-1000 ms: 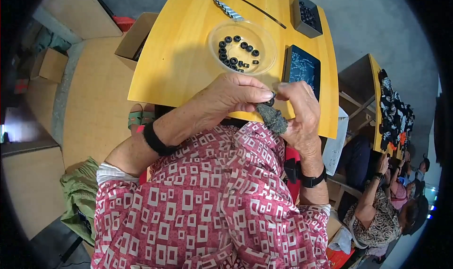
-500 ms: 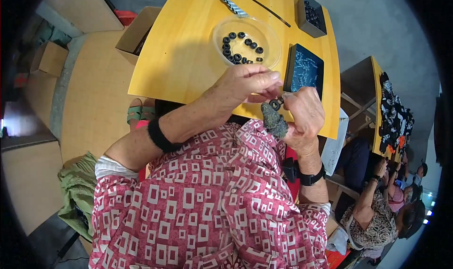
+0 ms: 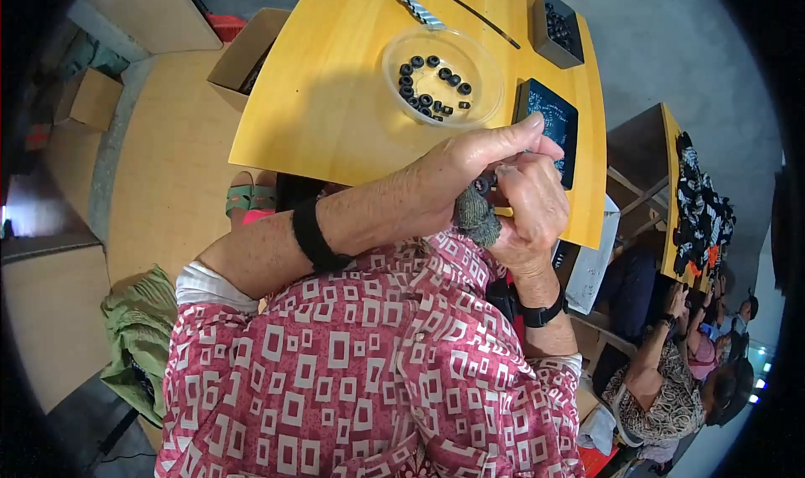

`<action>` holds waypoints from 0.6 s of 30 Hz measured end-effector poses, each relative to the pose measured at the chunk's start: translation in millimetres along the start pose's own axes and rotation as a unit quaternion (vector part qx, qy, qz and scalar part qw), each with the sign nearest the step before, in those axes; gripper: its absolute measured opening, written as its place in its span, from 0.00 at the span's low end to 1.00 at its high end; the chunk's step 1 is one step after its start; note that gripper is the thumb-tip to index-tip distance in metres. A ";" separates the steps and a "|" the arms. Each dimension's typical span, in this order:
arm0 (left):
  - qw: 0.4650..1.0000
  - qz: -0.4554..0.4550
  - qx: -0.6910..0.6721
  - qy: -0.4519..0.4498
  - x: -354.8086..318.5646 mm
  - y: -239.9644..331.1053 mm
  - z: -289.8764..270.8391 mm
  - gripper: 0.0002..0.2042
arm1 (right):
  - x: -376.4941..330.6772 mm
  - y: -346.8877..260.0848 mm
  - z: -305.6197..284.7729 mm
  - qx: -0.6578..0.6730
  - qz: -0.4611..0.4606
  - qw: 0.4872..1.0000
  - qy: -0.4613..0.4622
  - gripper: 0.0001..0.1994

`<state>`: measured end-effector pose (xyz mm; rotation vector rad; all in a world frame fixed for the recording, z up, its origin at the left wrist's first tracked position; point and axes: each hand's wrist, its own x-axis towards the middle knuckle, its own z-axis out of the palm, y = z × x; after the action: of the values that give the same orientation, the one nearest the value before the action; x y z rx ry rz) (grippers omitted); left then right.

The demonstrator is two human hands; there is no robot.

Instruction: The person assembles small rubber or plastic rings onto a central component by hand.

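Note:
Gripped in my right hand [image 3: 530, 201] is a small black ring-shaped wheel [image 3: 482, 184], partly hidden by my fingers. A grey knitted finger cover [image 3: 478, 218] is on that hand's thumb, just below the wheel. My left hand [image 3: 482, 153] reaches across beyond the right one, its thumb stretched out and a fingertip apart from it. The left hand's other fingers are hidden. Both lie over the near edge of a dark tray [image 3: 567, 147] of tiny pale pieces. Several black wheels [image 3: 407, 80] lie in a round clear plastic dish [image 3: 495, 84] behind my hands.
On the yellow table [image 3: 310, 92] stand a dark box [image 3: 558, 29] of black parts at the far right and a striped strap [image 3: 417, 8] with a black rod at the back. A cardboard box [image 3: 243, 54] is at left. Other people [image 3: 654, 386] sit at a further table.
My left hand has moved right and forward, from beside the wheel to over the dark tray, its thumb extending. The right hand keeps the wheel and has shifted slightly left.

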<state>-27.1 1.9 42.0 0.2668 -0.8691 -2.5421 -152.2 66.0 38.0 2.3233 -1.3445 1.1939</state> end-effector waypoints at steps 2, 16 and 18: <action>0.999 -0.031 -0.030 -0.008 2.2 -0.2 2.4 0.23 | 1.1 -2.6 -3.2 -0.004 0.007 1.000 -0.003 0.13; 0.985 0.055 0.155 0.060 -29.2 10.1 -10.8 0.09 | 0.8 13.6 -16.8 -0.041 -0.043 0.997 0.055 0.16; 0.974 0.076 0.203 0.063 -27.4 12.1 -11.8 0.07 | -0.7 12.6 -17.5 -0.039 -0.039 0.997 0.060 0.16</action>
<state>5.0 -0.3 41.3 0.4615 -1.3015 -2.1649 -171.9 68.6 46.4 2.1925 -1.2248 1.2141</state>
